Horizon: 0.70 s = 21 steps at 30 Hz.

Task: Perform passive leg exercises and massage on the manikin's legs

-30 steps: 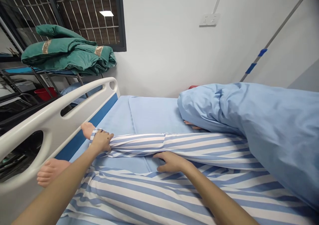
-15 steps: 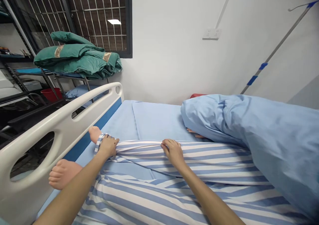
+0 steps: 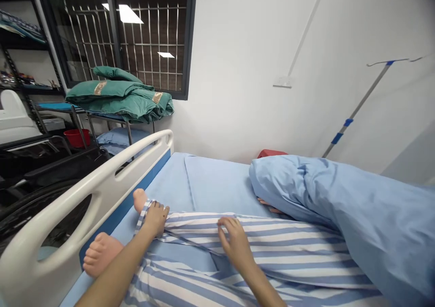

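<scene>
Striped blue-and-white trousers (image 3: 292,246) cover two legs lying on the bed. Two bare, manikin-like feet show past the cuffs: a nearer foot (image 3: 102,254) and a farther foot (image 3: 139,200). My left hand (image 3: 157,217) is closed round the far trouser leg just above its cuff, the fingers curled over the top. Above the knee area of that same leg is my right hand (image 3: 234,239), thumb and fingers apart, with nothing held. Folded back over the upper body is a light blue quilt (image 3: 306,184); fingertips (image 3: 270,206) peek out under its edge.
A cream footboard (image 3: 98,198) rises at the left end of the blue-sheeted bed (image 3: 217,175). Beyond it are a wheelchair (image 3: 57,175), a red bucket (image 3: 77,138) and folded green bedding (image 3: 122,96). An IV pole (image 3: 360,103) stands at the right by the wall.
My right hand has let go of the trouser fabric and its fingers have opened. My left hand stays on the lower leg. The camera has tilted up a little.
</scene>
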Available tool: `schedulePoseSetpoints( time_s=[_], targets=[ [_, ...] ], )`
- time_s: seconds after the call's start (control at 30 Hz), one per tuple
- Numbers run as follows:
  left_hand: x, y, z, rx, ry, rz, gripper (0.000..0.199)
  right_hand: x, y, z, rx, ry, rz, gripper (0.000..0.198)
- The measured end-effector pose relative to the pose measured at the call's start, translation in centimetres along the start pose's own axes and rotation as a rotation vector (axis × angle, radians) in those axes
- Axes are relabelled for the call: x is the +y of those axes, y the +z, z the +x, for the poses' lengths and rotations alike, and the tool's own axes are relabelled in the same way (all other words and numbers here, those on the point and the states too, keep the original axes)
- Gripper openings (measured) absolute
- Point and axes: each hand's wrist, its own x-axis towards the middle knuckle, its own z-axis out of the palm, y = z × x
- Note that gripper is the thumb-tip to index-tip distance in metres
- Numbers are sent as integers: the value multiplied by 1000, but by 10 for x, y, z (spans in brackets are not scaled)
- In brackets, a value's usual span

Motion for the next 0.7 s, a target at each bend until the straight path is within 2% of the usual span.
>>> schedulePoseSetpoints(
  time_s=[0.07,0.13,0.23,0.3,0.33,0.4,0.5,0.6,0.7],
  targets=[
    [3,-7,-8,32,3,-82,78,-33,4,-23,-77,69,168,27],
    [8,-16,-25,79,33,-222,81,-86,25,-28,-451,123,416,33],
    [18,-24,-65,77,201,-533,69,-182,92,-2,-621,73,540,36],
    [24,-19,-95,-43,288,-678,69,-233,147,22,-714,85,610,44],
    [26,-15,-108,-113,299,-673,71,-250,174,32,-810,184,711,47],
    [29,-4,-128,-184,258,-521,69,-265,217,43,-881,369,899,46],
    [32,7,-139,-175,182,-277,61,-262,252,43,-819,529,1027,40],
    [35,4,-140,-179,181,-199,59,-260,257,40,-773,573,1082,32],
    [35,-10,-144,-149,200,-153,56,-271,244,41,-769,459,1043,34]
  ],
)
